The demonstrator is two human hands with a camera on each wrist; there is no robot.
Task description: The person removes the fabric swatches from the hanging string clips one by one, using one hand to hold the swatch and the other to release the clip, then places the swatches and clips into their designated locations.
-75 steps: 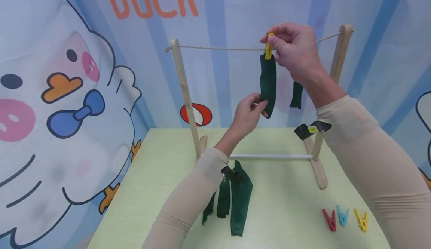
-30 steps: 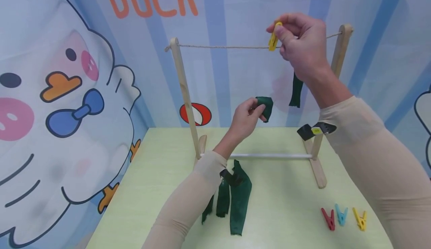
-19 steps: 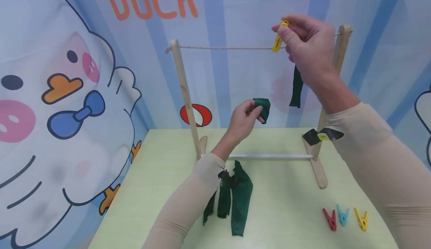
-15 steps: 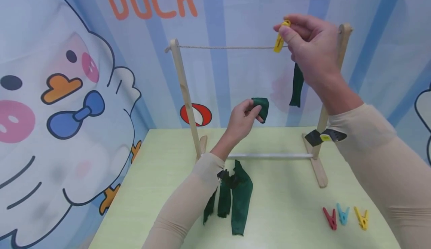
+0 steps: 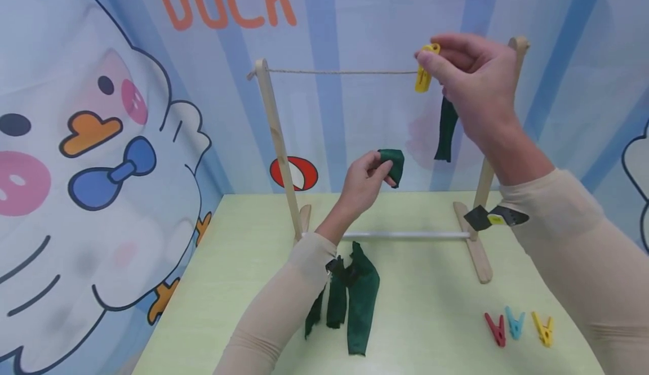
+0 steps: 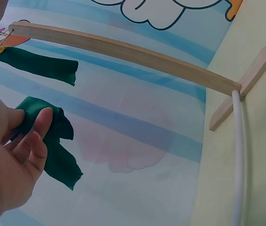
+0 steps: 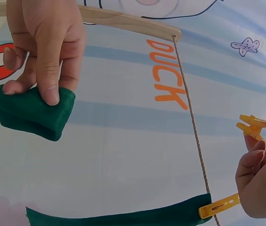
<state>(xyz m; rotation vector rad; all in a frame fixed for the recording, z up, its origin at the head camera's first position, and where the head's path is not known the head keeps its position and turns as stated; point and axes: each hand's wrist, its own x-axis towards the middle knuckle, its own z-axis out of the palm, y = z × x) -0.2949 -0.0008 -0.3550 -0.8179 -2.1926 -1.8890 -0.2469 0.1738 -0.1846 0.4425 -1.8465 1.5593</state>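
Observation:
My left hand (image 5: 364, 182) pinches a dark green cloth strip (image 5: 392, 166) between thumb and fingers, well below the rope (image 5: 345, 72). The left wrist view shows the strip (image 6: 60, 157) folded over with a loose end hanging. Up by the rope, my right hand (image 5: 479, 79) pinches a yellow clothespin (image 5: 423, 76) by its handles; its tips are spread in the right wrist view and no cloth is between them. A second green strip (image 5: 446, 133) hangs from the rope behind the right hand, clipped by another yellow clothespin (image 7: 220, 206).
The rope spans a wooden rack with a left post (image 5: 276, 138) and a white bottom bar (image 5: 405, 235). Several green cloth pieces (image 5: 362, 307) lie under my left forearm. At the front right lie red (image 5: 495, 330), blue (image 5: 515, 323) and yellow clothespins (image 5: 543, 330).
The strip that hung at the rope under the yellow clothespin is off it and drooping in my left hand. My right hand has moved right with the clothespin, lately dipping a little.

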